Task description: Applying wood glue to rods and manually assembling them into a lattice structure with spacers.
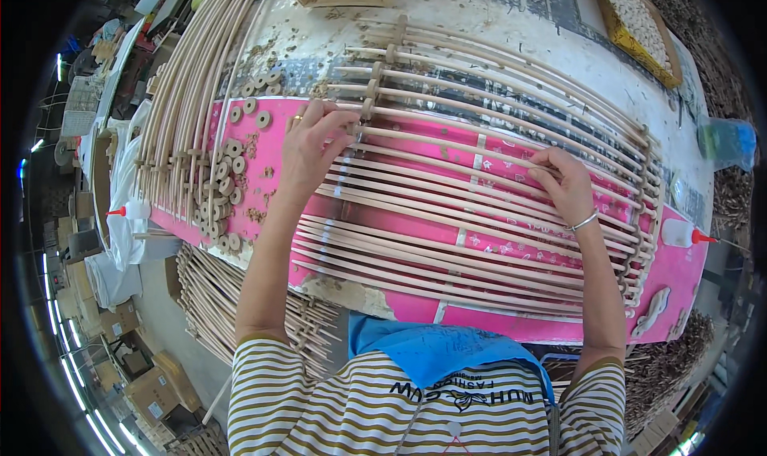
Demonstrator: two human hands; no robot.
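Observation:
Many thin pale wooden rods (447,208) lie side by side across a pink sheet. The far ones carry wooden discs (373,89) near their left ends, and more discs sit along the right ends. My left hand (313,140) is closed in a pinch at the left end of one rod. What its fingertips hold there is too small to make out. Farther right, my right hand (566,186) has thumb and fingers closed on a rod at mid-length. Loose wooden discs (225,186) are scattered left of my left hand.
Upright bundled rods (188,97) stand at the left edge. Glue bottles with red tips lie left (136,210) and right (679,233). A yellow-sided tray (635,29) of small pale pieces is far right. More rods (240,296) lie below the table.

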